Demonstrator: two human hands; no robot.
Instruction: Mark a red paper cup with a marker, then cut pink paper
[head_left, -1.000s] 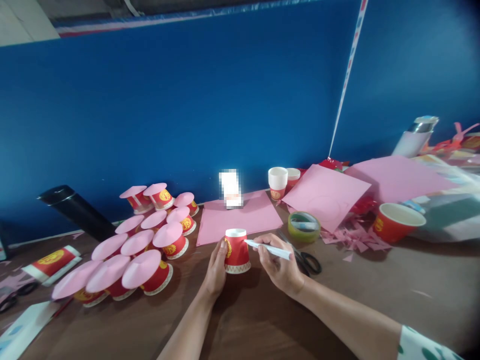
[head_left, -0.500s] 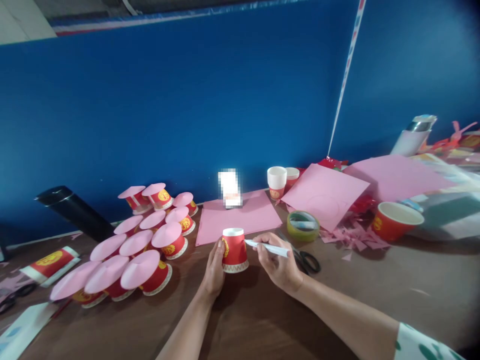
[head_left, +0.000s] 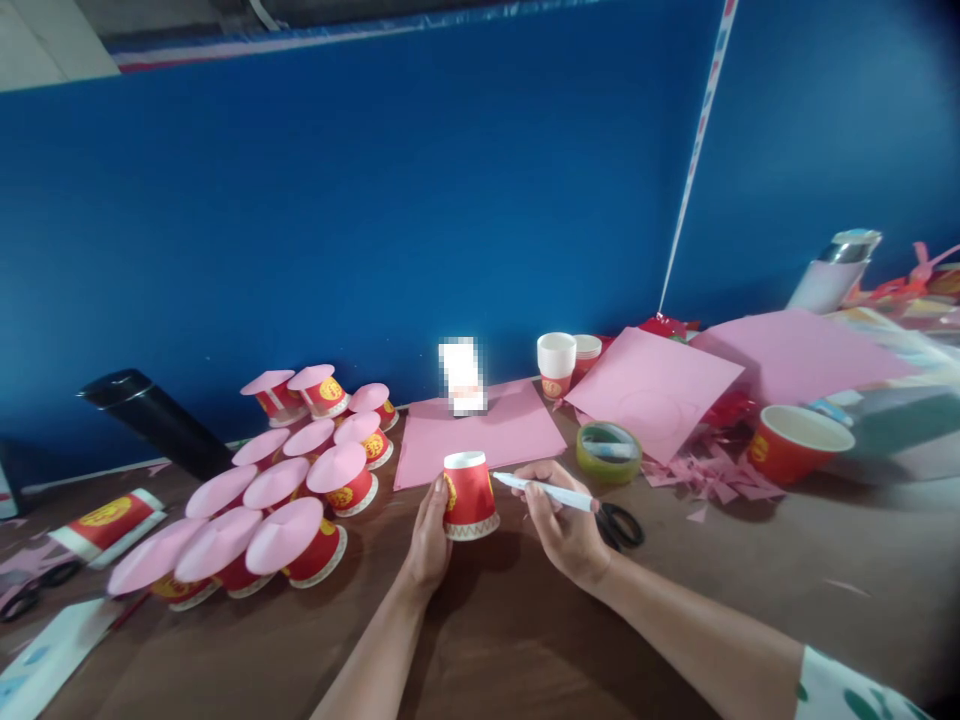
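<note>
My left hand (head_left: 430,532) grips the left side of a red paper cup (head_left: 470,497), which is held upside down above the brown table (head_left: 495,650). A zigzag line runs along the cup's pale lower rim. In my right hand (head_left: 564,525) is a white marker (head_left: 551,491), its tip pointing left beside the cup, with a small gap between them. To the left stand several upside-down red cups topped with pink paper discs (head_left: 283,538). Behind the held cup lies a stack of pink paper (head_left: 480,436).
Black-handled scissors (head_left: 622,524) and a roll of tape (head_left: 609,455) are right of my right hand. Farther right are pink scraps (head_left: 712,478) and a large red cup (head_left: 799,445). A black bottle (head_left: 161,420) leans at the left; stacked cups (head_left: 556,365) stand behind.
The marker tip has drawn back slightly to the right from the cup, and the marker lies a little flatter in my right hand. The held cup is tilted a bit more.
</note>
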